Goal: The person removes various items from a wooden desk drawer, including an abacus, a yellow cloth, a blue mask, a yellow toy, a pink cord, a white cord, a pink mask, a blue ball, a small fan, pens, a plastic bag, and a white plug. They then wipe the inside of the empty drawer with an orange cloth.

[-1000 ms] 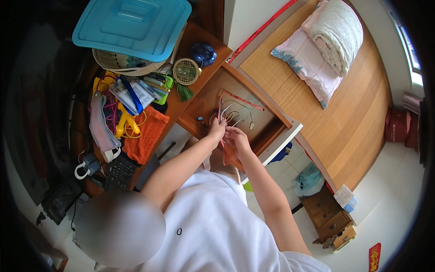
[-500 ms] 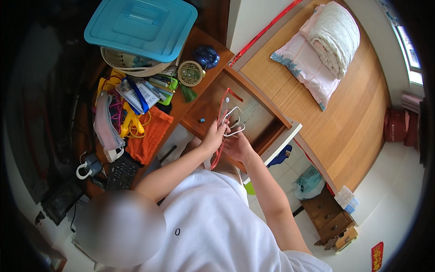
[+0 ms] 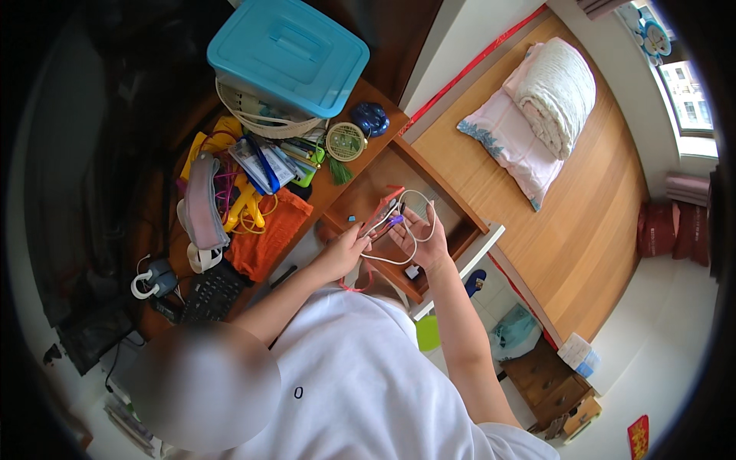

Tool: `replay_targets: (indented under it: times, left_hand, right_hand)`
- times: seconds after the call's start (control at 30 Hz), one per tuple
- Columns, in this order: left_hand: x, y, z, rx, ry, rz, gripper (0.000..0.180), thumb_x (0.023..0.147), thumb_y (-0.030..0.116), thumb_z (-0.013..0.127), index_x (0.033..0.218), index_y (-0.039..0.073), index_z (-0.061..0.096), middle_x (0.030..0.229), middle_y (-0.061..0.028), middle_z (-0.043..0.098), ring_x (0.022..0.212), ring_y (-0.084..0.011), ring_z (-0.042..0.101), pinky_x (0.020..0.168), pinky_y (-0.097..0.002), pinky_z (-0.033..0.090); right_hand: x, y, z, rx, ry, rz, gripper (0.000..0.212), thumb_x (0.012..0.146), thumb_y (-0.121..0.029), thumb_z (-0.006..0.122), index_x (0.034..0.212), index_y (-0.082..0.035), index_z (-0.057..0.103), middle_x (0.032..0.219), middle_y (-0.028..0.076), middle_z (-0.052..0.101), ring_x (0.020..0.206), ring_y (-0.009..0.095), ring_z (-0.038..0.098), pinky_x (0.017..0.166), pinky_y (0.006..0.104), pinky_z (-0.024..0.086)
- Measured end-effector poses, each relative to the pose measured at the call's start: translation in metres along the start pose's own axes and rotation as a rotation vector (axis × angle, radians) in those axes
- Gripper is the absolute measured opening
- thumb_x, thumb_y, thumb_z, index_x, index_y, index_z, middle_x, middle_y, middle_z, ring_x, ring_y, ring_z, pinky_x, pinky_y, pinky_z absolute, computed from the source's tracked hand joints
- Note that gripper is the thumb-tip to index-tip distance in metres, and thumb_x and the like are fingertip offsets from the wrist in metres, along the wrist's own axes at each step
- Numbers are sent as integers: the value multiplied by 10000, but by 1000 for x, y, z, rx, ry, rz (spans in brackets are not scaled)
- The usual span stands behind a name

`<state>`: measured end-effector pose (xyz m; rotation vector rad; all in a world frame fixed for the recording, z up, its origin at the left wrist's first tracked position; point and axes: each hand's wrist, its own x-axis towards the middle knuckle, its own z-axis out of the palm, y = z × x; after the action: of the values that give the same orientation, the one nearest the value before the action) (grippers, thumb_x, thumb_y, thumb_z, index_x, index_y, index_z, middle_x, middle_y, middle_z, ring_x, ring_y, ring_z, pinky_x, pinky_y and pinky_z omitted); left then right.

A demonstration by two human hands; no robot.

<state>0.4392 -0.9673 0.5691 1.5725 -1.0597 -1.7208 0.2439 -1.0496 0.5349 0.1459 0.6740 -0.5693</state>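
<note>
My left hand (image 3: 343, 253) is closed on a white cable (image 3: 400, 262) and a red strap (image 3: 390, 195), held over an open wooden drawer. Part of the strap dangles below that hand, by my legs. Opposite it, my right hand (image 3: 428, 244) is palm up with its fingers spread under the cable, which loops round near the thumb. A small purple piece (image 3: 395, 219) shows at its fingertips. A small white block (image 3: 412, 271) is by the drawer's near edge; whether it joins the cable I cannot tell. Inside the drawer (image 3: 460, 214) lies a tiny blue piece (image 3: 351, 218).
On the desk to the left stand a lidded blue box (image 3: 295, 46), a round woven ornament (image 3: 346, 142), an orange cloth (image 3: 270, 236), a keyboard (image 3: 213, 293) and tangled cords. Right of the drawer is a wooden bed platform (image 3: 552, 253) with rolled bedding (image 3: 553, 96).
My right hand has moved away from the left and turned palm up, fingers spreading. The white cable is drawn into a wider loop, and the purple piece has come into sight. The red strap sits lower.
</note>
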Motion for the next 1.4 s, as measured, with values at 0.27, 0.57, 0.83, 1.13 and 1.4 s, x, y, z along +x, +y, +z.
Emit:
replay_targets:
  times: [0.27, 0.57, 0.83, 1.13, 1.4]
  left_hand:
    - [-44, 49, -35, 284, 22, 134, 235, 910, 132, 443, 1102, 7, 492, 903, -162, 598, 856, -284, 588, 754, -345, 451]
    - [-108, 69, -76, 58, 214, 343, 223, 926, 55, 437, 1133, -18, 479, 948, -109, 576, 856, -169, 569, 759, -279, 452]
    - [-123, 63, -95, -114, 707, 518, 216, 940, 122, 448, 1089, -28, 489, 957, -124, 586, 882, -201, 584, 772, -301, 451]
    - [-69, 55, -134, -497, 895, 526, 260, 956, 135, 408, 1179, 1, 427, 919, -44, 560, 824, -100, 536, 765, -243, 437]
    - [-37, 56, -166, -887, 893, 292, 215, 970, 201, 404, 1130, 66, 453, 854, -8, 526, 786, -75, 506, 630, -217, 419]
  right_hand:
    - [-23, 15, 77, -239, -94, -92, 356, 945, -300, 398, 1202, -79, 505, 1136, 39, 578, 1023, 175, 546, 925, 324, 409]
    - [-22, 45, 186, -608, -316, -91, 458, 919, -212, 474, 1317, -2, 391, 1287, 90, 466, 1192, 178, 441, 1023, 323, 316]
    - [15, 80, 287, -987, -536, -43, 455, 893, -167, 503, 1306, 4, 416, 1290, 92, 478, 1200, 154, 425, 1028, 281, 290]
    - [107, 111, 307, -1541, -229, -414, 383, 952, -316, 431, 1181, -17, 496, 1060, 106, 583, 974, 191, 540, 859, 293, 403]
    - [106, 126, 310, -1732, -132, -916, 330, 953, -276, 402, 1015, 18, 537, 981, 205, 582, 906, 418, 516, 787, 420, 414]
